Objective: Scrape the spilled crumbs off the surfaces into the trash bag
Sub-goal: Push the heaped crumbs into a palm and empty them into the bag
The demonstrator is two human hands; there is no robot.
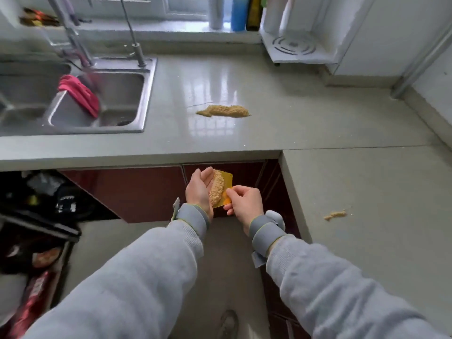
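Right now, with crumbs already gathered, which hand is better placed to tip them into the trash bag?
Left, probably. The left hand is cupped under the gathered crumbs, and the trash bag lies to the left. The right hand pinches the yellow card, suited to pushing the crumbs off.

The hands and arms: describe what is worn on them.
Both arms are in light grey knitted sleeves. Each wrist carries a grey strap-like band with thin yellow-green edging, just behind the bare left hand and right hand. No gloves.
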